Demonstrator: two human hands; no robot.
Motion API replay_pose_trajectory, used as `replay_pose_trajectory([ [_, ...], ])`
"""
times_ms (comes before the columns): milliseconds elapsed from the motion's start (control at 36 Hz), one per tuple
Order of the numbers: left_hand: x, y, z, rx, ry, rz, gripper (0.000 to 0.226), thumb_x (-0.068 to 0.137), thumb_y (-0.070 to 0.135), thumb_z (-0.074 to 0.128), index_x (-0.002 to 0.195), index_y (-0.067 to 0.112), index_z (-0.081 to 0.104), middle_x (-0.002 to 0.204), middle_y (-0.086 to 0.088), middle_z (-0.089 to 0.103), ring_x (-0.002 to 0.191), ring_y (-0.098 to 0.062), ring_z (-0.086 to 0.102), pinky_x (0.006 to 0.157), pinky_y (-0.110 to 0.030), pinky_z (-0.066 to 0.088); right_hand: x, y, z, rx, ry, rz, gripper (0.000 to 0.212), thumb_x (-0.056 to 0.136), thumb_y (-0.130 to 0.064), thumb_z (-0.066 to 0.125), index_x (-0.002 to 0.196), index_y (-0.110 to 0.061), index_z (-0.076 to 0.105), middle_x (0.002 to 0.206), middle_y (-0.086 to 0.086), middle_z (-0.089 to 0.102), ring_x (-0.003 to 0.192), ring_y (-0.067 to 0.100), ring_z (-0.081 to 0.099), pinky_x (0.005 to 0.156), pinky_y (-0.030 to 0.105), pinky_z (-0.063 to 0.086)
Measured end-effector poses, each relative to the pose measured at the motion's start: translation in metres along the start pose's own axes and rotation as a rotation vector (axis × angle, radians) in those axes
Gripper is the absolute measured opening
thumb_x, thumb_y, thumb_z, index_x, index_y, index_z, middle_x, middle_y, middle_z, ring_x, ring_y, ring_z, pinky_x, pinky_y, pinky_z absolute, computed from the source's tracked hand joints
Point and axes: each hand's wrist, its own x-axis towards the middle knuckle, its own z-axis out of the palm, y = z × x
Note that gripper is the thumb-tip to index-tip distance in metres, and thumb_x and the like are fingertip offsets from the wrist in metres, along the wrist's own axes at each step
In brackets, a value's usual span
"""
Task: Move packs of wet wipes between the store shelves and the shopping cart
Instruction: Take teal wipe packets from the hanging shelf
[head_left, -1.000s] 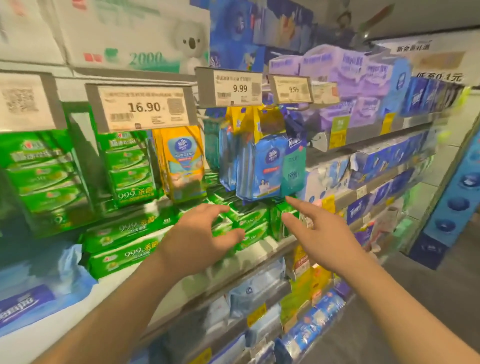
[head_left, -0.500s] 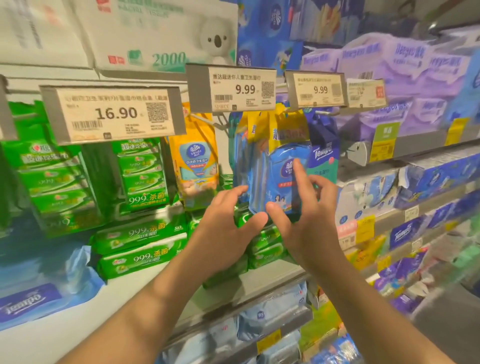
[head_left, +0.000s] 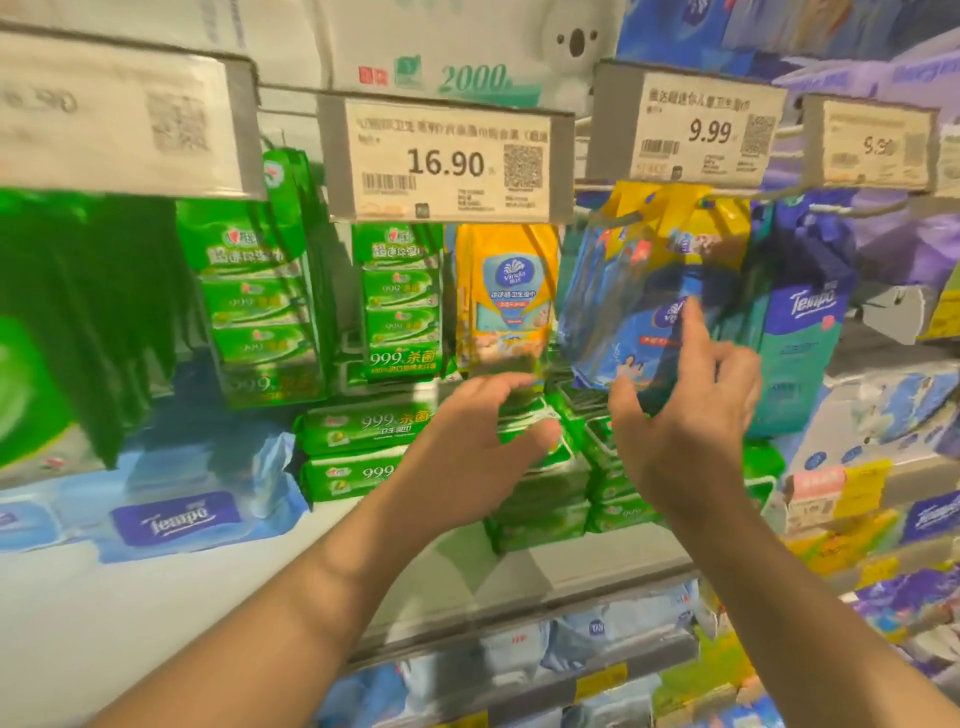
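Left price tag (head_left: 119, 111) blurred, unreadable — right hand (head_left: 685, 415) perhaps pinching blue pack (head_left: 623, 322).

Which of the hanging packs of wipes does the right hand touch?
The right hand touches the blue hanging pack under the 9.99 price tag, not the yellow Vinda pack or the teal Tempo pack.

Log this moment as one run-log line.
stage: reaching at shelf | right hand: fingers on hanging blue wipes pack, grip unclear | left hand: open, at stacked green wipes packs | cart: not in view
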Motion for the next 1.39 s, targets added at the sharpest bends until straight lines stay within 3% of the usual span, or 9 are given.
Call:
replay_pose_trajectory([
  [139, -0.008, -0.016, -0.01, 0.02, 0.003, -0.038, 0.058, 0.093, 0.051, 0.059, 0.145, 0.026, 0.048, 0.145, 0.005, 0.047, 0.129, -0.011, 0.047, 0.109, -0.031, 0.039, -0.015, -0.008, 0.01, 0.173, -0.076, -0.043, 0.085, 0.086, -0.028, 0.065, 0.156, 0.002, 0.026, 0.119, 0.021, 0.047, 0.112, 0.042, 0.047, 0.104, 0.06, 0.041],
  [361, -0.019, -0.04, -0.024, 0.107, 0.009, -0.104, 0.076, 0.08, 0.074, 0.047, 0.145, 0.035, 0.045, 0.144, 0.014, 0.045, 0.136, -0.009, 0.039, 0.11, -0.038, 0.041, -0.037, -0.01, 0.018, 0.202, -0.236, -0.166, 0.065, 0.089, -0.026, 0.062, 0.144, 0.001, 0.042, 0.114, 0.018, 0.05, 0.103, 0.039, 0.051, 0.09, 0.054, 0.046],
  [583, -0.048, -0.046, -0.033, 0.374, 0.026, -0.212, 0.091, 0.074, 0.082, 0.036, 0.15, 0.032, 0.039, 0.153, 0.012, 0.04, 0.141, -0.013, 0.035, 0.116, -0.029, 0.03, -0.056, -0.015, 0.029, 0.135, -0.541, -0.169, 0.052, 0.095, -0.029, 0.063, 0.141, -0.007, 0.054, 0.134, 0.012, 0.06, 0.129, 0.027, 0.051, 0.111, 0.032, 0.035],
  [722, -0.078, -0.048, -0.041, 0.434, 0.051, -0.329, 0.095, 0.07, 0.084, 0.032, 0.15, 0.033, 0.038, 0.155, 0.01, 0.039, 0.143, -0.015, 0.033, 0.116, -0.036, 0.033, -0.058, -0.023, 0.032, 0.165, -0.724, -0.256, 0.048, 0.094, -0.036, 0.061, 0.139, -0.02, 0.059, 0.137, 0.001, 0.063, 0.131, 0.023, 0.055, 0.108, 0.039, 0.045],
  [833, -0.108, -0.046, -0.048, 0.458, 0.081, -0.423, 0.092, 0.072, 0.085, 0.035, 0.149, 0.035, 0.038, 0.153, 0.014, 0.039, 0.141, -0.012, 0.034, 0.115, -0.036, 0.035, -0.066, -0.036, 0.038, 0.09, -0.874, -0.326, 0.05, 0.099, -0.046, 0.049, 0.145, -0.028, 0.051, 0.151, -0.004, 0.052, 0.147, 0.023, 0.038, 0.12, 0.043, 0.031],
  [944, -0.138, -0.039, -0.061, 0.464, 0.101, -0.517, 0.088, 0.072, 0.08, 0.041, 0.149, 0.038, 0.037, 0.156, 0.016, 0.035, 0.143, -0.011, 0.031, 0.115, -0.034, 0.033, -0.077, -0.057, 0.039, 0.079, -0.987, -0.388, 0.055, 0.101, -0.053, 0.041, 0.152, -0.033, 0.042, 0.162, -0.006, 0.037, 0.155, 0.02, 0.022, 0.126, 0.043, 0.012],
  [1111, -0.187, -0.033, -0.09, 0.486, 0.138, -0.597, 0.088, 0.074, 0.08, 0.041, 0.151, 0.038, 0.033, 0.159, 0.014, 0.031, 0.146, -0.011, 0.025, 0.116, -0.035, 0.03, -0.106, -0.094, 0.027, 0.123, -0.985, -0.43, 0.066, 0.093, -0.062, 0.035, 0.145, -0.028, 0.056, 0.153, 0.004, 0.051, 0.146, 0.028, 0.042, 0.121, 0.051, 0.028],
  [1222, -0.23, -0.031, -0.116, 0.512, 0.17, -0.636, 0.091, 0.071, 0.081, 0.04, 0.151, 0.038, 0.033, 0.158, 0.014, 0.032, 0.146, -0.011, 0.026, 0.116, -0.036, 0.031, -0.118, -0.134, 0.019, 0.093, -1.141, -0.471, 0.06, 0.101, -0.06, 0.036, 0.157, -0.037, 0.032, 0.167, -0.007, 0.026, 0.156, 0.016, 0.014, 0.127, 0.04, 0.008],
  [1389, -0.334, -0.036, -0.169, 0.522, 0.26, -0.743, 0.097, 0.067, 0.087, 0.035, 0.15, 0.037, 0.036, 0.158, 0.012, 0.033, 0.146, -0.013, 0.027, 0.119, -0.038, 0.029, -0.171, -0.224, -0.007, 0.134, -1.195, -0.577, 0.064, 0.1, -0.067, 0.029, 0.157, -0.038, 0.031, 0.166, -0.004, 0.028, 0.156, 0.015, 0.018, 0.127, 0.039, 0.014],
])
